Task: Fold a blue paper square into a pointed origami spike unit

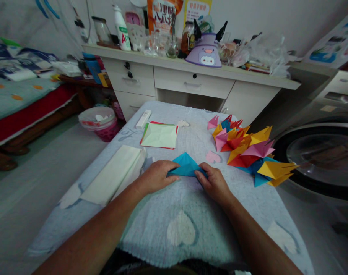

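A blue sheet of origami paper [186, 163], folded into a triangle with its point facing away from me, is held low over the cloth-covered table. Its left corner is pinched by my left hand [159, 175], thumb nearest me. My right hand [215, 181] grips the right corner in the same way, fingers closed on it. Beyond the hands lies a stack of square papers [159, 135], pale green on top with red and green edges showing. To the right sits a cluster of folded paper cranes [243, 147] in yellow, red, pink and blue.
A folded whitish cloth or paper bundle [113, 173] lies left of my left hand. A small white box [143, 119] is near the table's far left edge. Behind stands a white desk [191, 82] with drawers; a front-loading washing machine [320, 152] is at right, a pink bin [105, 131] at left.
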The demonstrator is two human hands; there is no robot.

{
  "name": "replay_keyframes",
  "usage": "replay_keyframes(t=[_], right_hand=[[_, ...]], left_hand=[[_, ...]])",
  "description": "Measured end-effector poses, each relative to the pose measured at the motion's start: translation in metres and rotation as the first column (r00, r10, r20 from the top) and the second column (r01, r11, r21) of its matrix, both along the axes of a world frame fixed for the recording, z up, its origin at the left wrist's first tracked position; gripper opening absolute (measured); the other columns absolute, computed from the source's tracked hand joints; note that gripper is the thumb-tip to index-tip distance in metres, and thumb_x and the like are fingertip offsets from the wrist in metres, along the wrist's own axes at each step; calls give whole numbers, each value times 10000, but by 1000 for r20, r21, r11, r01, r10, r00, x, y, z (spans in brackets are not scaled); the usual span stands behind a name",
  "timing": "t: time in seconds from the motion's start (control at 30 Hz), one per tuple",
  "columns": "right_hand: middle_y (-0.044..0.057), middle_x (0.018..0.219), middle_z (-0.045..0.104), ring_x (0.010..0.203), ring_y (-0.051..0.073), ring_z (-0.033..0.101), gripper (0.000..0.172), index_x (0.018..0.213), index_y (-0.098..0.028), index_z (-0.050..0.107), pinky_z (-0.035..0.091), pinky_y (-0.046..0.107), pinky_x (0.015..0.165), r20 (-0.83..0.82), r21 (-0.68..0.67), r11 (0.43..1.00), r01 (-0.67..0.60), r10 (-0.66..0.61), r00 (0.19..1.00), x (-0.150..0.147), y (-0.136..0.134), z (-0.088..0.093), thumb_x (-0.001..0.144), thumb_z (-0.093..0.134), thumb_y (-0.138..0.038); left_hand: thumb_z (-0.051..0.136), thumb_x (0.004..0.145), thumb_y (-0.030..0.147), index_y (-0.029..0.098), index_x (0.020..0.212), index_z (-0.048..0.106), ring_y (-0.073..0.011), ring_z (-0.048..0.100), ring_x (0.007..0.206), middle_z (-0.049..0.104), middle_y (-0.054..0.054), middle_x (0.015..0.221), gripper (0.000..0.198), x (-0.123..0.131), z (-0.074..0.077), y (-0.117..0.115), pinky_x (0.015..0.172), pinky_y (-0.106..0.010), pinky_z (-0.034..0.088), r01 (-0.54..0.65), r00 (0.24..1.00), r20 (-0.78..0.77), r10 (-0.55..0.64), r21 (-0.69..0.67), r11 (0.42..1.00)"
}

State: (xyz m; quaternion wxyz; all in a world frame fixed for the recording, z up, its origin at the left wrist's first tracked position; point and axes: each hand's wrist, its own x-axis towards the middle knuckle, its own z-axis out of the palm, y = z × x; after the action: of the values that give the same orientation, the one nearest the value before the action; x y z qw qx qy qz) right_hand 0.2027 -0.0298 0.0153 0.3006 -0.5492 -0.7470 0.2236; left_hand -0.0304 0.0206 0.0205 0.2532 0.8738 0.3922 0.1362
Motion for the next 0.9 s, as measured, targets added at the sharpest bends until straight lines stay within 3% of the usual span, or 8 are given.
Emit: replay_keyframes(t=[0.07, 0.17, 0.33, 0.47, 0.6, 0.77, 0.9], right_hand=[[20, 838, 666, 782, 171, 616, 73, 931, -203, 607, 448, 289, 730, -44, 9, 998, -58, 58, 997, 1, 0, -2, 896, 555, -240], [53, 1023, 701, 964, 211, 625, 285, 1070, -215, 637, 450, 360, 867, -30, 80, 978, -195, 198, 980, 4, 2, -5, 811, 575, -112], [54, 983, 735, 951, 234, 636, 292, 1010, -212, 671, 443, 406, 879, 73, 149, 931, -334, 326, 942, 6, 4, -10, 773, 587, -63], [51, 933, 722, 899, 221, 632, 231, 973, -205, 675, 453, 380, 839, 109, 91, 958, -271, 261, 959, 8, 4, -10, 803, 592, -72], [67, 890, 692, 845, 212, 619, 118, 964, -179, 664, 460, 356, 791, 124, 34, 987, -160, 155, 980, 9, 3, -7, 864, 603, -172], [45, 900, 667, 801, 190, 609, 214, 1075, -190, 597, 449, 310, 732, 84, -62, 997, -45, 50, 995, 11, 3, -4, 862, 597, -215], [-13, 755, 603, 687, 163, 571, 275, 1147, -194, 523, 401, 269, 644, 64, -79, 996, 27, -22, 998, 12, 3, -5, 878, 554, -243]], left_hand=[[630, 863, 262, 198, 1053, 700, -229, 663, 1014, 736, -60, 1065, 212, 0, -1, 2, 897, -328, 473, 74, 997, 21, -74, 8, 997], [585, 826, 96, 210, 990, 716, -197, 657, 1023, 741, -30, 1046, 239, 0, -3, 3, 936, -316, 455, 177, 983, 48, -178, 38, 984], [584, 753, 13, 202, 919, 719, -201, 652, 980, 742, -26, 989, 285, -1, -5, 4, 896, -316, 455, 196, 980, -6, -197, 109, 975], [635, 821, 140, 203, 905, 711, -217, 641, 925, 730, -37, 940, 130, -4, -3, 5, 827, -322, 458, 146, 985, -107, -132, 136, 980], [634, 869, 252, 187, 951, 696, -229, 635, 928, 715, -56, 942, 122, -9, 0, 7, 804, -323, 455, 105, 979, -188, -80, 129, 986], [573, 915, 330, 148, 888, 667, -232, 625, 901, 680, -79, 904, 207, -11, 1, 8, 791, -324, 453, 51, 975, -221, -25, 109, 993], [454, 973, 347, 148, 850, 643, -221, 615, 856, 657, -74, 857, 301, -9, 0, 9, 772, -324, 450, -11, 985, -172, 21, 61, 998]])
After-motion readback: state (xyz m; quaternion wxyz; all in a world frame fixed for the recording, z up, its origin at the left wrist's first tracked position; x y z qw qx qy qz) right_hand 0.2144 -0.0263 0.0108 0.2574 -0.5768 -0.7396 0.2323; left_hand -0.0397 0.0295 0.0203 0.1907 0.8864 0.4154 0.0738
